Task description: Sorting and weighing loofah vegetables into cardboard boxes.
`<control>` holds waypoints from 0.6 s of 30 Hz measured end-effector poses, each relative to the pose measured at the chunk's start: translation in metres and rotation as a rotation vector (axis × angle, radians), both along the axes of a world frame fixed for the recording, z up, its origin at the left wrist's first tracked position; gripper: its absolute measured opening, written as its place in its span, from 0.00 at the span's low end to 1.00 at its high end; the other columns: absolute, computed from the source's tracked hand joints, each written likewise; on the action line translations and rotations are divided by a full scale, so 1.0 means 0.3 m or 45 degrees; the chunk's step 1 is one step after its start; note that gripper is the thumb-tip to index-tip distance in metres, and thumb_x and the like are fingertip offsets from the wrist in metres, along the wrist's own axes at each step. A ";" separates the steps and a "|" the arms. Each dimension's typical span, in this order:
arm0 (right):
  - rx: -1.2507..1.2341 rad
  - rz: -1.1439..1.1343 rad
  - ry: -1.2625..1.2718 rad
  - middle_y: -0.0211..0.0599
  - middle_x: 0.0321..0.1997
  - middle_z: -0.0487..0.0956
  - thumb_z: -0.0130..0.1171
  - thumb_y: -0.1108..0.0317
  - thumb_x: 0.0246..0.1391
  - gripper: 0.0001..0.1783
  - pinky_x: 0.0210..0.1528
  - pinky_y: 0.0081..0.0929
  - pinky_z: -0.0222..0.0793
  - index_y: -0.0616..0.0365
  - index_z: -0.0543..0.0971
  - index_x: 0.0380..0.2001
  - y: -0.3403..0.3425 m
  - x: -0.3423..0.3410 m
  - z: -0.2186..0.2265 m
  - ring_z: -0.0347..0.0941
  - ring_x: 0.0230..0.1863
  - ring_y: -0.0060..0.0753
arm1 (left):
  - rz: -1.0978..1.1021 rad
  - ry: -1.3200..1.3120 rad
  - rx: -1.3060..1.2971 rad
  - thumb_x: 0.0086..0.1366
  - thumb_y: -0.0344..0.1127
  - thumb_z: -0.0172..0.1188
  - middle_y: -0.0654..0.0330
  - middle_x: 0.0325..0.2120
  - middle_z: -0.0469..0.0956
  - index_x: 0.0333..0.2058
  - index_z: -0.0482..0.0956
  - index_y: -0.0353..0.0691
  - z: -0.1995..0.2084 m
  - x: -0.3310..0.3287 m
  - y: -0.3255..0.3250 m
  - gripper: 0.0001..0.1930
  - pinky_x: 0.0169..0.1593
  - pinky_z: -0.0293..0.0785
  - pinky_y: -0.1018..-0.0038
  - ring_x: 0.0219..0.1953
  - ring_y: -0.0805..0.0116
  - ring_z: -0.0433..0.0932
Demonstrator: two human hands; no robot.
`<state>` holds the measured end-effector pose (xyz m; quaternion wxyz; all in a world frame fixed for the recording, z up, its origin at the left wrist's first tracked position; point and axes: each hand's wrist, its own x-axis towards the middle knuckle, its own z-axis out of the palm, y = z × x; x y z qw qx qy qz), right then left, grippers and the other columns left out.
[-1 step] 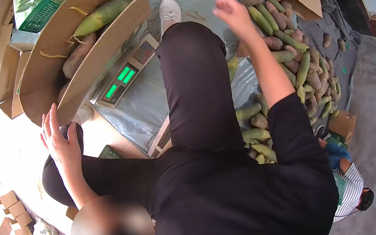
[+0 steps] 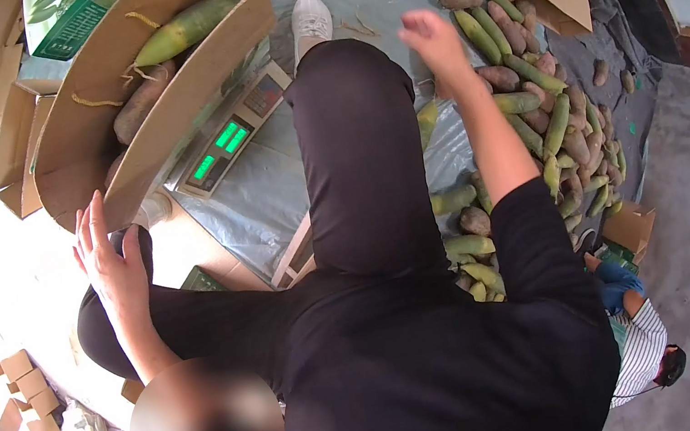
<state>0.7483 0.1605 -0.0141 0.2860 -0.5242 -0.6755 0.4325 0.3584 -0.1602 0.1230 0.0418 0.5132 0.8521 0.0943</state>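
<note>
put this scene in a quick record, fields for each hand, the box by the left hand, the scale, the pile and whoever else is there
left hand: at the lower edge of the open box, contact unclear
right hand: raised beside the pile, nothing visible in it
open box: cardboard, with a green vegetable and reddish-brown ones inside
scale: next to the box, display lit green
pile: green and reddish-brown vegetables, on the person's right
other person: striped top, lower right

From the wearer's head, one wide fisheye view looks steeply down over the black shirt [image 2: 438, 374], the left hand [image 2: 111, 268] and right hand [image 2: 439, 46] fairly near.
</note>
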 end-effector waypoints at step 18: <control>-0.615 -0.437 -0.477 0.51 0.51 0.72 0.70 0.59 0.37 0.41 0.53 0.36 0.64 0.66 0.66 0.54 -0.473 0.396 -0.581 0.69 0.53 0.49 | 0.048 0.017 0.107 0.56 0.31 0.56 0.58 0.55 0.67 0.57 0.66 0.49 0.002 -0.028 -0.018 0.28 0.64 0.44 0.53 0.63 0.56 0.58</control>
